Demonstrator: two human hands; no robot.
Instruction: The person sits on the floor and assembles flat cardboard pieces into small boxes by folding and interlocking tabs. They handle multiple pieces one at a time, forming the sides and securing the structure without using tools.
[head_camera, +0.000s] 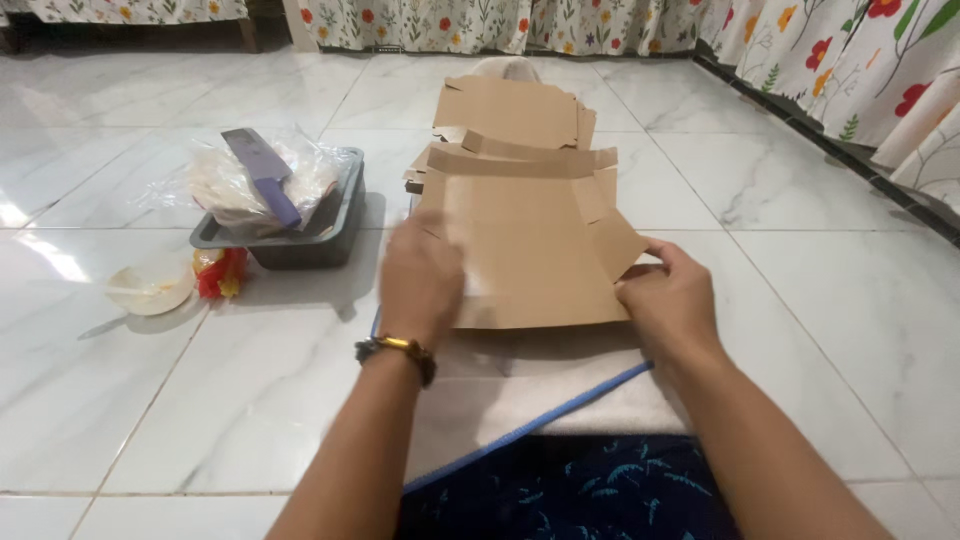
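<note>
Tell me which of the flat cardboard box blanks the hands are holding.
The nearest cardboard blank, lying on the white cloth. The left hand presses its left side, the right hand grips its right edge; the others lie stacked farther away, untouched.

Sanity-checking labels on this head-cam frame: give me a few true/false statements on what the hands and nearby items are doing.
1. Both hands are on the flat cardboard box blank. True: the left hand lies on its left part, the right hand grips its right edge.
2. The purple knife lies on the floor tiles. False: it rests on the plastic bag in the dark tray.
3. The left wrist is bare. False: it wears a bracelet.
4. More cardboard blanks lie beyond the one being handled. True.
5. The small bowl sits inside the tray. False: it sits on the floor beside it.
</note>
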